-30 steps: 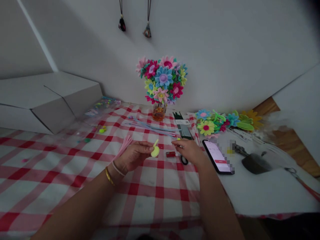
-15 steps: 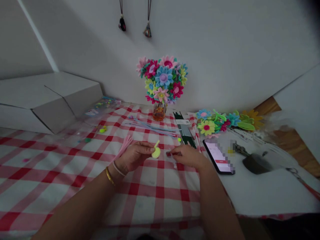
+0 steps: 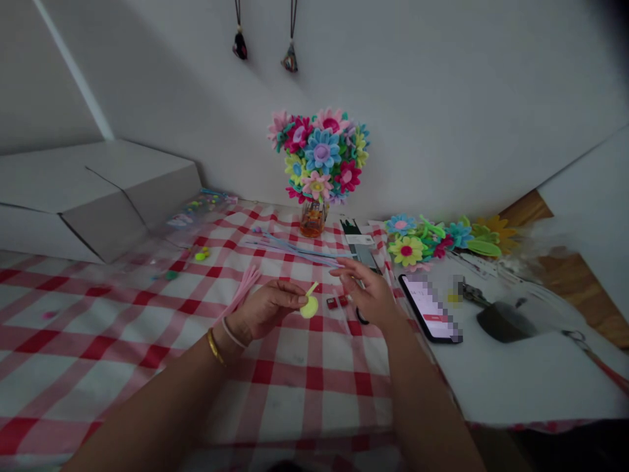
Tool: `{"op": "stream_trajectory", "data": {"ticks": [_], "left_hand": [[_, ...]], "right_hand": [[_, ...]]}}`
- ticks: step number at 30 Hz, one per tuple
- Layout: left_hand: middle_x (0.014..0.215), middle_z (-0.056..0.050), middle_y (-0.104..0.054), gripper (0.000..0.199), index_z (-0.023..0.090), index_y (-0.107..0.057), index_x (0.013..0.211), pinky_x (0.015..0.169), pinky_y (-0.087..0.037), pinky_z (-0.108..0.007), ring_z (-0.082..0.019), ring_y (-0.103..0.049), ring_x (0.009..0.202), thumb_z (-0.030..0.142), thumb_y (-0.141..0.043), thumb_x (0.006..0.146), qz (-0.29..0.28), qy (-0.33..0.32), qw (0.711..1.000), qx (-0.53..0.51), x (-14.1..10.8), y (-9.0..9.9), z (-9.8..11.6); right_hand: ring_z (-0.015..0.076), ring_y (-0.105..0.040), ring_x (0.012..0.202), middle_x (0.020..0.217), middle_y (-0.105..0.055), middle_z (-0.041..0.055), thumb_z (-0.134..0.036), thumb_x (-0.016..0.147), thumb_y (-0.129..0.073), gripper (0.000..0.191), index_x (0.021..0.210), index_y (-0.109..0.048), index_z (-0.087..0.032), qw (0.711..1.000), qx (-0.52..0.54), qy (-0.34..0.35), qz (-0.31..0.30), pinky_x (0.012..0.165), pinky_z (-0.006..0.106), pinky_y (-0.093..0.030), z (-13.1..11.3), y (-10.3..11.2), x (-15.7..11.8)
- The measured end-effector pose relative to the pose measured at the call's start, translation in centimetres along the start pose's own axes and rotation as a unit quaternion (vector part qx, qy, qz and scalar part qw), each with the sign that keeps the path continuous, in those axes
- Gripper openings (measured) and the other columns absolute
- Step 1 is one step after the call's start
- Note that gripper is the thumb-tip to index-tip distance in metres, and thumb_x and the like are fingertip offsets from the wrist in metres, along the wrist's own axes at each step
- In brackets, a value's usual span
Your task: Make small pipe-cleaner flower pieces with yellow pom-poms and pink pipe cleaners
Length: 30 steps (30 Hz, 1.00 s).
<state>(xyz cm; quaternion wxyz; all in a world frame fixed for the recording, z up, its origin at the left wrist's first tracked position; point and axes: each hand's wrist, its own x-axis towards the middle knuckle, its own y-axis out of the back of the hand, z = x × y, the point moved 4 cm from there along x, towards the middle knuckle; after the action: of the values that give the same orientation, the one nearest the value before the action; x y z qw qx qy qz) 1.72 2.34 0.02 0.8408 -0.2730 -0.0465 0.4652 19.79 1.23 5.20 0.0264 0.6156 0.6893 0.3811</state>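
Observation:
My left hand (image 3: 272, 307) pinches a pale yellow pipe cleaner coil (image 3: 309, 307), a flat round disc with a short straight tail sticking up. My right hand (image 3: 367, 292) hovers to the right of it with its fingers apart and nothing in them. On the cloth below the right fingers lies a small red object (image 3: 337, 301) beside a clear strip; its kind is unclear. A black curved loop (image 3: 362, 317) shows partly from under the right hand. Pink pipe cleaners (image 3: 246, 283) lie in a bundle behind the left hand.
Pipe cleaner flowers fill a glass vase (image 3: 313, 219) at the back. Blue and lilac pipe cleaners (image 3: 295, 249) lie before it. A phone (image 3: 431, 308), loose flowers (image 3: 407, 249) and a dark pouch (image 3: 505, 321) are on the right. A white box (image 3: 98, 196) stands left on the checked tablecloth (image 3: 196, 406).
My right hand has let go of the small red object, risen and opened. The yellow coil in my left hand has shifted slightly right and down.

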Motion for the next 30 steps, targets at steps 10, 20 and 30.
{"op": "stream_trajectory", "data": {"ticks": [10, 20, 30], "left_hand": [[0.06, -0.001, -0.065, 0.008, 0.014, -0.069, 0.061, 0.062, -0.038, -0.025, -0.011, -0.054, 0.058, 0.014, -0.073, 0.054, 0.01, 0.018, 0.999, 0.025, -0.3, -0.7, 0.3], [0.063, -0.003, -0.066, 0.004, 0.013, -0.07, 0.064, 0.065, -0.038, -0.026, -0.011, -0.055, 0.061, 0.013, -0.068, 0.06, 0.03, -0.031, 0.999, 0.007, -0.1, -0.5, 0.6], [0.072, -0.006, -0.067, 0.009, 0.011, -0.07, 0.07, 0.076, -0.039, -0.031, -0.017, -0.057, 0.073, 0.015, -0.068, 0.062, 0.056, -0.098, 0.994, -0.005, 0.2, -0.2, 1.0]], "right_hand": [[0.0212, -0.051, 0.108, 0.107, -0.062, 0.0104, -0.045, 0.088, -0.032, 0.043, 0.123, -0.04, -0.021, 0.98, 0.188, 0.019, -0.07, 0.085, 0.038, -0.044, -1.7, -1.5, -0.8], [0.0239, -0.051, 0.11, 0.109, -0.06, 0.0107, -0.052, 0.081, -0.043, 0.053, 0.125, -0.037, -0.023, 0.978, 0.19, 0.036, -0.081, 0.09, 0.042, -0.04, -1.9, -1.1, -0.8], [0.0243, -0.04, 0.12, 0.112, -0.059, 0.0082, -0.044, 0.077, -0.054, 0.054, 0.126, -0.037, -0.026, 0.99, 0.109, 0.041, -0.082, 0.095, 0.047, -0.035, -2.2, -1.5, -0.7]]}}
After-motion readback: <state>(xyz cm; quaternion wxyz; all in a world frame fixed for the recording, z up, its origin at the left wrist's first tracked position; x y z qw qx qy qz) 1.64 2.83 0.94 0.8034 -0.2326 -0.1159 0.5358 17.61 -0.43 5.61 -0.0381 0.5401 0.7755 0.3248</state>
